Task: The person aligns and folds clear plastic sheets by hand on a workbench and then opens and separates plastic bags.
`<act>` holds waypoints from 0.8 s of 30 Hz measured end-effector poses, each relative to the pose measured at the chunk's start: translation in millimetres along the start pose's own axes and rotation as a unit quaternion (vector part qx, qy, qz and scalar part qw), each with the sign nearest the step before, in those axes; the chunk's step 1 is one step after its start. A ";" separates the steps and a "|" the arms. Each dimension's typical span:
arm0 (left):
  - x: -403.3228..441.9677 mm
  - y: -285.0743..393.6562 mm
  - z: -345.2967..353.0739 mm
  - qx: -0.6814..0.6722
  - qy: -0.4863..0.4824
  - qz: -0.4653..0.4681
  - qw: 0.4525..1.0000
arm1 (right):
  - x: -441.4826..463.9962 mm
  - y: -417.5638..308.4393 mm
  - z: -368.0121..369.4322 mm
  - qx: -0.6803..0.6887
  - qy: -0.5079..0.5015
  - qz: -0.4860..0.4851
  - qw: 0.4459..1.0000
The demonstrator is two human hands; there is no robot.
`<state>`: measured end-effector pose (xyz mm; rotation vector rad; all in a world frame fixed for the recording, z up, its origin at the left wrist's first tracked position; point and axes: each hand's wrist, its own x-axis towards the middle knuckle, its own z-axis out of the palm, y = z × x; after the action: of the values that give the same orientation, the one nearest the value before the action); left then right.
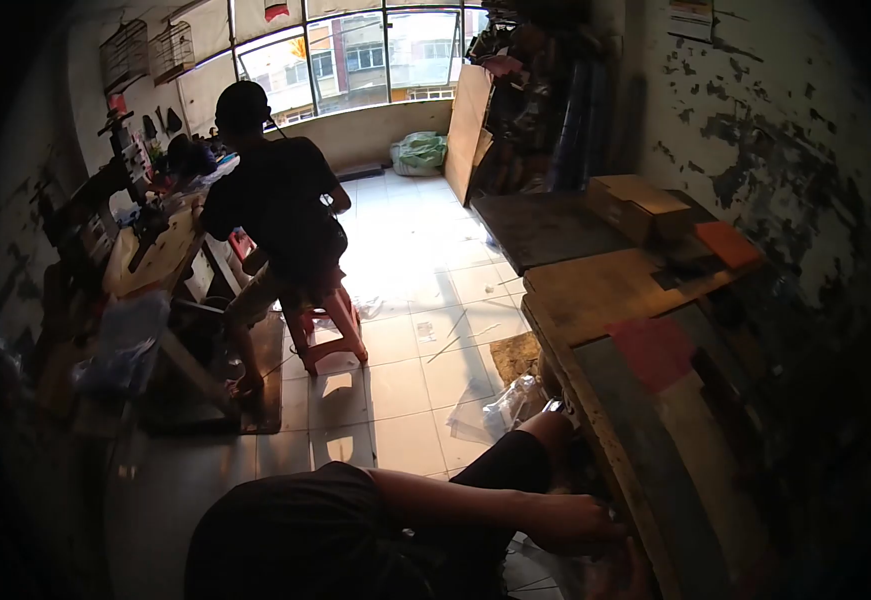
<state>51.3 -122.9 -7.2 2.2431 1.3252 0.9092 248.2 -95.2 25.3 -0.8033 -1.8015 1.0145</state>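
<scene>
My left arm in a black sleeve reaches across the bottom of the view, and my left hand (573,525) is at the side of the wooden workbench (595,440). Its fingers are curled closed, and shadow hides what they hold, if anything. Just below it, part of my right hand (635,575) shows dimly; its fingers are too dark to read. Clear plastic bags (515,402) lie on the floor past my bent knee, and more clear plastic seems to lie under my hands.
On the bench are a cardboard box (637,205), an orange piece (728,244) and a red sheet (652,352). A person (280,205) sits on a red stool (340,335) at a cluttered worktable (155,245) on the left. Thin strips and scraps litter the tiled floor (395,395).
</scene>
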 end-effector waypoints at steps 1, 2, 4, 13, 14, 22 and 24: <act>-0.7 -2.2 0.6 0.003 0.007 0.005 1.000 | 2.4 -1.0 0.9 -0.017 -0.006 -0.013 1.000; -1.9 -4.2 1.1 0.004 0.008 0.004 1.000 | 3.8 -1.2 1.8 -0.034 -0.009 -0.025 0.999; -2.5 -1.3 -4.1 -0.050 0.002 -0.012 0.999 | 5.5 0.4 3.3 -0.039 -0.010 -0.035 0.999; 9.2 -10.4 2.8 -0.018 0.063 0.051 0.997 | 6.9 -3.7 -1.2 -0.013 0.011 0.004 1.000; 10.8 -10.8 3.1 -0.020 0.062 0.054 0.996 | 6.0 -5.4 -2.8 0.007 0.013 0.035 0.999; 29.0 -2.2 0.7 -0.034 -0.005 0.051 0.998 | 3.3 -3.9 -13.6 0.013 0.037 0.041 0.998; 31.7 1.7 -1.6 -0.047 -0.014 0.064 0.997 | 1.3 -6.7 -17.4 0.017 0.048 0.032 0.998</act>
<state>62.2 -95.9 5.7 2.2815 1.1129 0.9586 262.8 -91.9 36.4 -0.8792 -1.6823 1.0283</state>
